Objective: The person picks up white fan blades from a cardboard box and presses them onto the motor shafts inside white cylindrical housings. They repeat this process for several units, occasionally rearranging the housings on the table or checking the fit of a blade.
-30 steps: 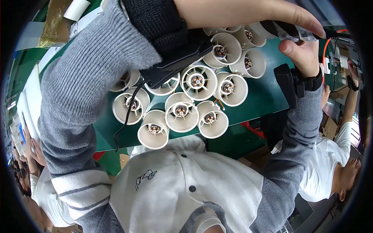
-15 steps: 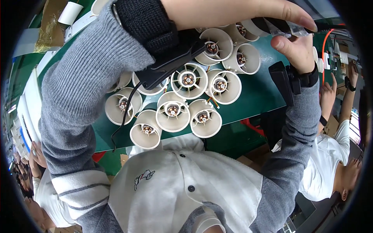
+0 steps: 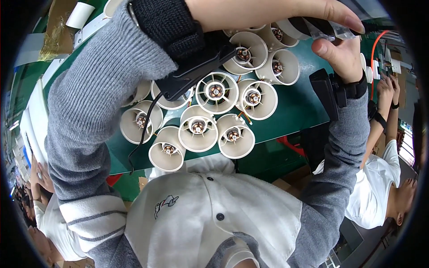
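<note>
My left hand (image 3: 321,11) reaches across the top right, its thumb and fingers curved over a white, black and clear-plastic piece (image 3: 315,29). Below that piece is my right hand (image 3: 342,58), thumb raised and the other fingers mostly hidden behind it. Both hands seem closed around this piece; its full shape is cut off by my fingers and the picture's edge. Nearer to me, several white cylindrical housings (image 3: 216,93) stand or lean together on the green table (image 3: 299,107). Copper-wound motor cores sit on spokes inside them.
Black straps with black devices (image 3: 196,71) are on both my wrists; a thin black cable (image 3: 142,143) hangs from the left one. An orange cable (image 3: 374,49) runs at the right. A white cylinder (image 3: 80,14) and a cardboard box (image 3: 58,27) are at the far left. Co-workers (image 3: 373,187) are on both sides.
My hands and the piece stay almost in place, with only a slight shift. The co-worker on the right has brought their hands together.
</note>
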The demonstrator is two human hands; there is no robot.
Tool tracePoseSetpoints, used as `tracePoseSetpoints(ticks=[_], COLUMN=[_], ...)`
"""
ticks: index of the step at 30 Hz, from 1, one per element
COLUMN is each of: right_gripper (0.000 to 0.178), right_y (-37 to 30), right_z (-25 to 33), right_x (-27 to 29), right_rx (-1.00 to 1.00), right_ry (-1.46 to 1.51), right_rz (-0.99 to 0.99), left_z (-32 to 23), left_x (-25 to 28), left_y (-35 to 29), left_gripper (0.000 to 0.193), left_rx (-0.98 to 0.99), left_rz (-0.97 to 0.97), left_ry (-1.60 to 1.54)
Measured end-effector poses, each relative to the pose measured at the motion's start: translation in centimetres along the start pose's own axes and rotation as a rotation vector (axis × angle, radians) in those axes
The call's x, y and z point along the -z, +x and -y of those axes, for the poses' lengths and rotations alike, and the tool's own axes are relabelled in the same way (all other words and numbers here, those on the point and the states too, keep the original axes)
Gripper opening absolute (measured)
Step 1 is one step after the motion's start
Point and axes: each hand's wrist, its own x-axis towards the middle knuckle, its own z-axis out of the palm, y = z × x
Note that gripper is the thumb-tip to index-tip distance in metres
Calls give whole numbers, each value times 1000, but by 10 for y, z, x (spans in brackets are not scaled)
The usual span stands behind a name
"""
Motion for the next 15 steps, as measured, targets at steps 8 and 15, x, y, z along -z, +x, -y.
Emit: tracePoseSetpoints(ticks=[8, 15], right_gripper=[80, 82], right_y=[4, 4], right_z=[-5, -7], right_x=[3, 5], right_rx=[31, 58], right_ry=[-6, 1], right_rz=[8, 11], left_z=[-2, -1], left_x=[3, 2], left_y=[-1, -3], left_gripper=[65, 64], left_rx=[-5, -17], left_rz=[8, -6], left_ry=[17, 42])
